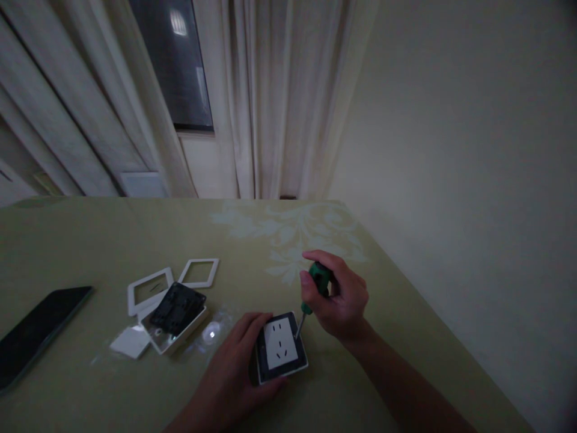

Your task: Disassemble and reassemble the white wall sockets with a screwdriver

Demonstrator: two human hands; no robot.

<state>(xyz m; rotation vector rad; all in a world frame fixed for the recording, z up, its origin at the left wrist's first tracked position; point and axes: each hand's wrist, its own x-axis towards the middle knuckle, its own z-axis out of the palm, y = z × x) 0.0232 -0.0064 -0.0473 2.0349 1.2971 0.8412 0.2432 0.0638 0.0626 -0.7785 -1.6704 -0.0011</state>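
A wall socket (280,344) with a white slotted face and a dark surround sits in a white box low in the middle of the view. My left hand (243,355) grips its left side, fingers at the top edge and thumb along the bottom. Above and to the right, my right hand (338,294) is closed round the green handle of a screwdriver (319,279). The screwdriver's metal shaft slants down to the right edge of the socket's face. Whether its tip sits in a screw is too small to tell.
Left of my hands, a black socket back (178,308) rests in a white box (184,338). Two white frames (198,273) and a white plate (130,341) lie around it, with clear plastic nearby. A dark phone (40,328) lies far left. A wall (473,210) borders the table's right side.
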